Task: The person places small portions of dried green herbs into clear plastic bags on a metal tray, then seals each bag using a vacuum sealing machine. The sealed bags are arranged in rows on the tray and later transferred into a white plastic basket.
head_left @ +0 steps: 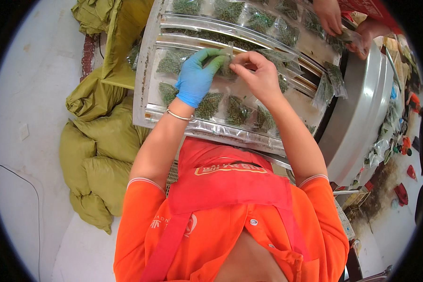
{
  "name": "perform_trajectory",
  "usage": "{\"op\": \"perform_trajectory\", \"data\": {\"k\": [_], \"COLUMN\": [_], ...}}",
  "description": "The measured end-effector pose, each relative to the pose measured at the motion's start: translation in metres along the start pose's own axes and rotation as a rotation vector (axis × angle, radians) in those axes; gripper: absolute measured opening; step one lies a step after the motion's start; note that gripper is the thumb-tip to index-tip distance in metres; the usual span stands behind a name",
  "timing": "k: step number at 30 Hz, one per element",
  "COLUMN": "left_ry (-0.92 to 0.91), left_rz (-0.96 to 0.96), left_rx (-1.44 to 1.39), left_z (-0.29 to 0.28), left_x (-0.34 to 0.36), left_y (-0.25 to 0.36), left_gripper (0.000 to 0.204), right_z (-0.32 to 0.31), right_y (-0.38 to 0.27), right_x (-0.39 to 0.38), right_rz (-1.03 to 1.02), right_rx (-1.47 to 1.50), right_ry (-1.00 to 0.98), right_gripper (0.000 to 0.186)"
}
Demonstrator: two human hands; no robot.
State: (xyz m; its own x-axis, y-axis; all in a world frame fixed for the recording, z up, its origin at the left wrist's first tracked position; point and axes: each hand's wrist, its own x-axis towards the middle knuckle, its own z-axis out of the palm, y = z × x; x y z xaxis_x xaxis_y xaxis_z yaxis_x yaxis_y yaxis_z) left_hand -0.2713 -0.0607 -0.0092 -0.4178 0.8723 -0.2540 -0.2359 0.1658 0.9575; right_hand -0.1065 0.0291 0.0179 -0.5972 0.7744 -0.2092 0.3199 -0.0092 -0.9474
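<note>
— What are your hands gripping?
— Your gloved left hand and bare right hand pinch one clear pouch of green bits over the far sealing tray.

Orange short-sleeved shirt, red apron, blue glove on left hand, bracelet

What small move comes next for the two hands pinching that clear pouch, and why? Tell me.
Probably lower the small clear plastic pouch of green pellets into the tray row: the blue-gloved left hand and bare right hand pinch its top above the metal sealing tray, where similar pouches lie flat.
</note>
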Motion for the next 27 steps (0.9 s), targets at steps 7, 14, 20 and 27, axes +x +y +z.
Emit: {"op": "perform_trajectory", "data": {"k": [7, 14, 20, 27], "left_ry": [-0.041, 0.142, -0.437, -0.450], "left_rz": [-0.155, 0.403, 0.679, 0.686], "left_rx": [0.119, 1.531, 1.400, 1.433], "left_z": [-0.041, -0.054, -0.065, -0.060], "left_x": [-0.005, 0.013, -0.004, 0.001], "left_y": [0.031, 0.013, 0.018, 0.012], "left_gripper": [0.014, 0.044, 0.060, 0.060], "right_z": [0.003, 0.040, 0.008, -0.005], "right_y": [-0.015, 0.022, 0.032, 0.031], "right_x": [-0.004, 0.024, 0.016, 0.026], "right_rz": [0.114, -0.123, -0.278, -0.460], "right_rx": [0.164, -0.670, -0.920, -0.987], "right_ry": [-0.080, -0.056, 0.086, 0.149], "right_gripper": [0.010, 0.026, 0.025, 0.009]}}
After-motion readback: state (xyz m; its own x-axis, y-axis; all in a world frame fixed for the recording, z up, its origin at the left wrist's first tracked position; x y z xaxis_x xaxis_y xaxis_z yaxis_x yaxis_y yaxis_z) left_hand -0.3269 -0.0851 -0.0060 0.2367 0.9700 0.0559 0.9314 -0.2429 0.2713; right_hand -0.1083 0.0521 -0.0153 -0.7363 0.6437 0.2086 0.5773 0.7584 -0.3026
